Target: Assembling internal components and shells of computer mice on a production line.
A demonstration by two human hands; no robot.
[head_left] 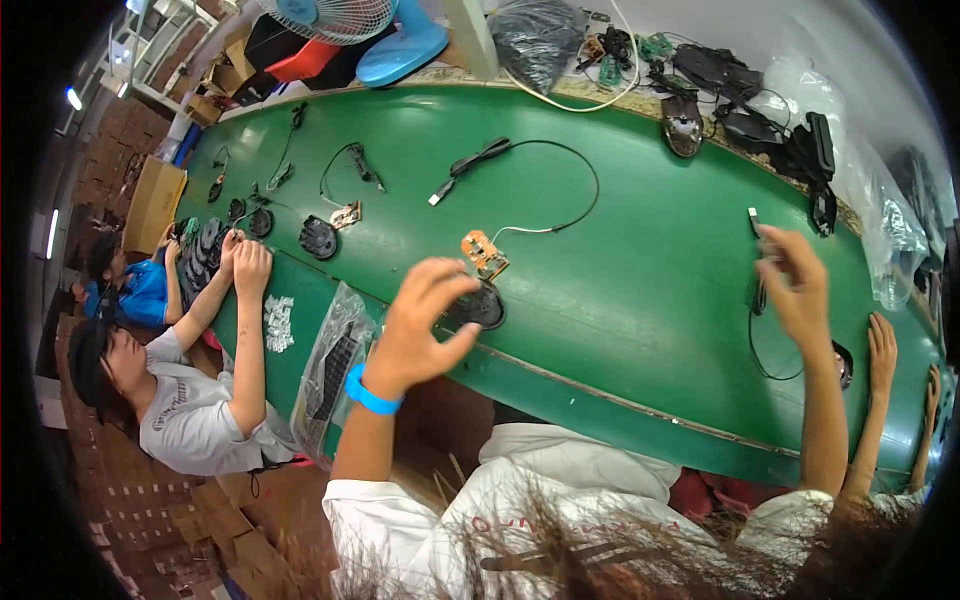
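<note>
My left hand (pixel 425 318), with a blue wristband (pixel 371 391), is open, its fingers curved and thumb apart. It hovers at the left side of a black mouse shell (pixel 488 306), partly covering it. An orange circuit board (pixel 481 252) lies just beyond the shell, wired to a black USB cable (pixel 597 185) that loops across the bench. My right hand (pixel 798 285) is over at the right, fingers closed around a bundled USB cable (pixel 760 296). Its plug (pixel 753 216) sticks out past my fingers, and its lead curves down toward a mouse (pixel 843 364) partly behind my forearm.
The green bench (pixel 640 300) bears more mouse shells (pixel 318 238) and cables at left. Two people sit to the left; other people's arms rest at far right. A blue fan (pixel 402 50), black plastic bag (pixel 538 42) and mouse parts (pixel 683 125) line the back edge.
</note>
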